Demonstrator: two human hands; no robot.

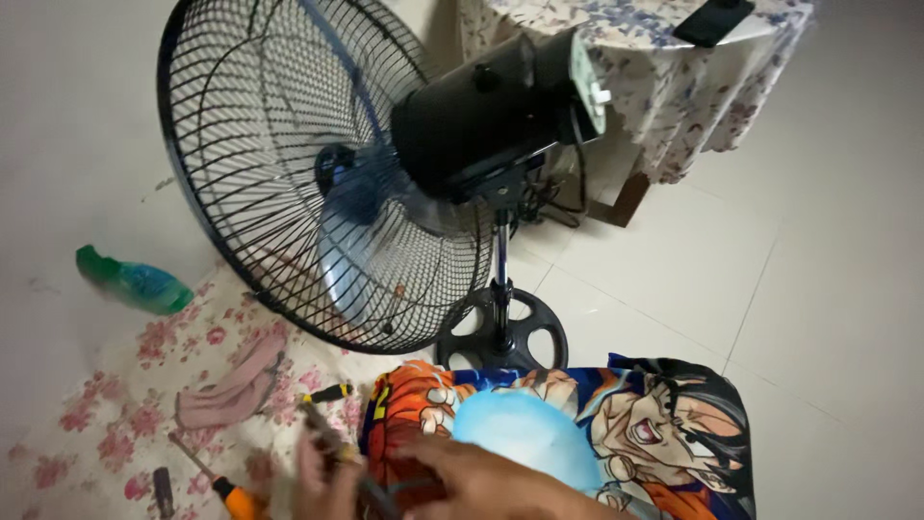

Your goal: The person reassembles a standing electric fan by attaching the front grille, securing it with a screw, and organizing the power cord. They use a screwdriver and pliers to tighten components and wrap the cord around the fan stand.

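**Hands busy with a tool beside a fully assembled fan**

The left hand [322, 481] is blurring at the bottom edge, seemingly closing around a thin dark tool [332, 448], though how tightly I cannot tell. The right hand [481, 481] is lying mostly flat, fingers loosely spread, on the cartoon-printed cushion [616, 424], gripping nothing visible. The pedestal fan [327, 183] is standing just beyond, grille on and blades in place, so by my judgement little dismantling is showing. An orange-handled screwdriver [226, 489] and a pink rag [231, 390] are lying on the floral cloth [115, 424]; a green bottle [130, 281] is sitting farther left. Open tile [828, 289] is stretching right, while the covered table [674, 87] is crowding behind the fan
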